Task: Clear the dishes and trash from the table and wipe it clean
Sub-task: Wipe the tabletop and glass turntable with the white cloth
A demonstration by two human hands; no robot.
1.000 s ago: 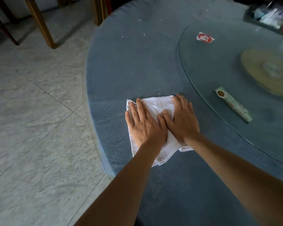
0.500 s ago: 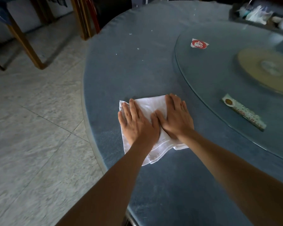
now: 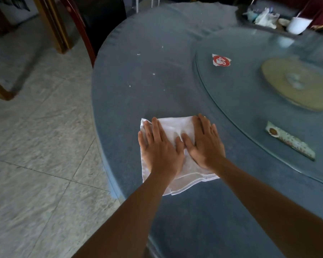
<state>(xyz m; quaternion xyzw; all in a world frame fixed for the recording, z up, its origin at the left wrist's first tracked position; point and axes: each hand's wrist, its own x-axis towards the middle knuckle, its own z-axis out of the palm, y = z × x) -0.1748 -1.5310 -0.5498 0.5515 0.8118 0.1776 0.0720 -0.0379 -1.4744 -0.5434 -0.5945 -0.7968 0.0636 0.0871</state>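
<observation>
Pale tiled floor [image 3: 36,146] runs up to the round table [image 3: 138,81], whose blue-grey cloth curves away toward dark chair legs [image 3: 60,25] at the far side. Compared with a moment ago, more of the table's far rim shows, with a dark tray [image 3: 250,23] of dishes and a white cup [image 3: 298,25] on it, while the cloth and hands sit much as they did. Open cloth, flecked with white crumbs [image 3: 138,54], stretches beyond the hands; the glass turntable [image 3: 250,101] lies close to their right, carrying a red-and-white wrapper [image 3: 221,60] and a long patterned packet [image 3: 291,142]. Near the table's edge lies the white cloth [image 3: 173,127], folded. Both arms reach straight out. Left hand [image 3: 160,148] and right hand [image 3: 203,144] press flat on it, fingers extended and slightly spread, thumbs nearly touching.
</observation>
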